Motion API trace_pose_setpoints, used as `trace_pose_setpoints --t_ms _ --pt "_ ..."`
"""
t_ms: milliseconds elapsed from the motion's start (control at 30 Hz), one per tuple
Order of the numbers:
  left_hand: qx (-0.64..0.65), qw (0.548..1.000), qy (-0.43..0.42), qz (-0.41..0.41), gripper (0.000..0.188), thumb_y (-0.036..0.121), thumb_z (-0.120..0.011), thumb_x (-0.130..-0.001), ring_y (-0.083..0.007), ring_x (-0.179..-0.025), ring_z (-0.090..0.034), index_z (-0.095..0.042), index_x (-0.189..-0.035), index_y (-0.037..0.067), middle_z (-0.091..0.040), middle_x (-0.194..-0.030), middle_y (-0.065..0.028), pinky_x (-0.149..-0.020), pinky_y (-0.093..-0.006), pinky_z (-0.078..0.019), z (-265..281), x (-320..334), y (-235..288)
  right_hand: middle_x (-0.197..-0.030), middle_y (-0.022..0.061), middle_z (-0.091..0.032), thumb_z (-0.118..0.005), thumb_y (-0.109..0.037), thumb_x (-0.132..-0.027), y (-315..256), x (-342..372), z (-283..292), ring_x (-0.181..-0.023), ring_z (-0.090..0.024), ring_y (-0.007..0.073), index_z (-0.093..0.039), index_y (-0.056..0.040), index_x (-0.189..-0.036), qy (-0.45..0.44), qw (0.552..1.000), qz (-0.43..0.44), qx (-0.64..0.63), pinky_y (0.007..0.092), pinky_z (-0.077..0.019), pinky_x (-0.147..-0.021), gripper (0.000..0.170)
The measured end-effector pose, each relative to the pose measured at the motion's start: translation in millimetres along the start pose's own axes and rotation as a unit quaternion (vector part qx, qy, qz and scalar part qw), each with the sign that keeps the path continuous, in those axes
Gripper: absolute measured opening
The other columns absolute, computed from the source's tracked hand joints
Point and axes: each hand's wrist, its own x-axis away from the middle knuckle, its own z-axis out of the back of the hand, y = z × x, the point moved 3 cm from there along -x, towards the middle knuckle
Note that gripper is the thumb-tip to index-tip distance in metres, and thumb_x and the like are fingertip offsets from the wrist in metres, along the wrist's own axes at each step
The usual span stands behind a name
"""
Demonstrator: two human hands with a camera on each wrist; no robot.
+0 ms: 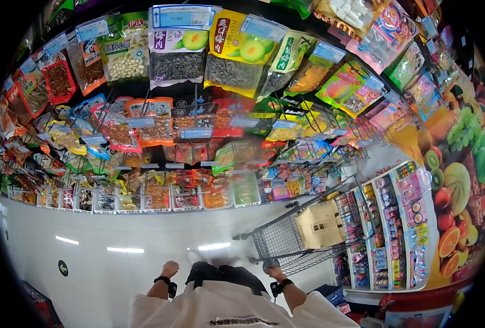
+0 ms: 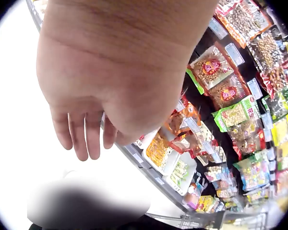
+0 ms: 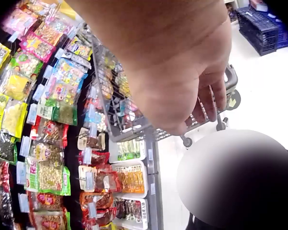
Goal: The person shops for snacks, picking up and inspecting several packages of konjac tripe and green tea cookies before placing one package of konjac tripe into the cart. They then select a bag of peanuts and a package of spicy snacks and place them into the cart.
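Note:
At the person's right side, the right hand grips the near end of a grey wire shopping cart. In the right wrist view that hand covers part of the cart's bar, its fingers bent downward over it. A brown paper bag with a dark label sits in the cart. The left hand hangs beside the body and holds nothing. Seen from the left wrist, its relaxed fingers point down over the pale floor, with snack shelves beyond.
Ahead stands a wall of hanging snack packs with price tags. White trays of packaged food line its lower edge. A curved shelf of small goods is beyond the cart at right. Dark blue crates stand on the floor.

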Motion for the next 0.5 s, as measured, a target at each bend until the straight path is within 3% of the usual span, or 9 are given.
trace_pose_setpoints --t_ms 100,200,233,333,367,467,500 --pt "0.012 1.0 0.009 0.012 0.029 0.023 -0.056 -0.084 -0.0207 -0.067 -0.07 -0.069 -0.093 -0.001 -0.071 -0.079 -0.0131 -0.067 -0.0337 -0.0564 1.3 0.9 5.0 -0.101 0.0046 -0.067 -0.06 -0.024 -0.091 -10.8 -14.2 -11.6 -0.087 -0.063 0.0148 -0.062 -0.0053 -0.119 -0.051 0.995 0.02 -0.086 0.0309 -0.0516 -0.074 0.034" --pt "0.042 0.999 0.003 0.016 0.028 0.021 -0.056 -0.083 -0.0211 -0.067 -0.07 -0.068 -0.093 -0.002 -0.071 -0.079 -0.0136 -0.067 -0.0337 -0.0565 -2.1 0.0 -5.4 -0.095 0.0045 -0.068 -0.058 -0.019 -0.092 -32.3 -17.0 -6.9 -0.082 -0.064 0.0141 -0.065 -0.0035 -0.112 -0.042 0.998 0.044 -0.02 0.0277 -0.0513 -0.073 0.026" --pt "0.052 0.999 0.0 0.013 0.027 0.021 -0.056 -0.083 -0.0213 -0.068 -0.07 -0.068 -0.092 -0.002 -0.071 -0.079 -0.0138 -0.066 -0.0336 -0.0566 -3.9 -3.3 -7.6 -0.107 0.0103 -0.068 -0.056 -0.026 -0.093 -37.6 -19.8 -4.4 -0.094 -0.066 0.0207 -0.062 0.0003 -0.12 -0.052 0.997 0.055 0.016 0.0318 -0.0526 -0.079 0.038" --pt "0.072 0.996 -0.001 0.058 0.027 0.019 -0.054 -0.084 -0.0217 -0.068 -0.07 -0.067 -0.092 -0.003 -0.071 -0.08 -0.0136 -0.066 -0.0333 -0.0568 -6.8 4.4 -9.0 -0.107 0.0106 -0.068 -0.057 -0.02 -0.092 -124.6 39.8 14.5 -0.093 -0.066 0.0207 -0.062 -0.0002 -0.12 -0.031 0.992 0.022 0.118 0.0311 -0.0528 -0.079 0.035" --pt "0.072 0.996 -0.023 0.052 0.028 0.019 -0.052 -0.085 -0.0212 -0.068 -0.07 -0.066 -0.093 -0.003 -0.071 -0.08 -0.0133 -0.065 -0.0328 -0.0569 -10.2 -2.8 -18.6 -0.103 0.0096 -0.069 -0.058 -0.016 -0.09 -103.2 8.7 13.9 -0.089 -0.066 0.0199 -0.063 -0.0005 -0.118 -0.043 0.993 0.112 0.012 0.0303 -0.053 -0.076 0.032" --pt "-0.037 0.995 -0.052 -0.081 0.028 0.02 -0.052 -0.085 -0.0203 -0.068 -0.07 -0.066 -0.093 -0.003 -0.072 -0.081 -0.0124 -0.065 -0.0329 -0.0571 -12.8 -6.6 -28.6 -0.099 0.008 -0.07 -0.058 -0.015 -0.089 -111.0 -16.1 19.6 -0.086 -0.066 0.0184 -0.064 -0.002 -0.115 -0.056 0.992 0.075 -0.081 0.0296 -0.053 -0.073 0.029" --pt "-0.051 0.996 -0.041 -0.055 0.027 0.02 -0.052 -0.085 -0.0196 -0.068 -0.071 -0.067 -0.093 -0.002 -0.072 -0.081 -0.0113 -0.065 -0.0327 -0.0573 -13.6 -7.1 -29.7 -0.097 0.0069 -0.069 -0.059 -0.015 -0.089 -115.4 -25.5 19.1 -0.083 -0.066 0.0162 -0.065 -0.0034 -0.11 -0.063 0.986 0.117 -0.105 0.0285 -0.0527 -0.072 0.025"
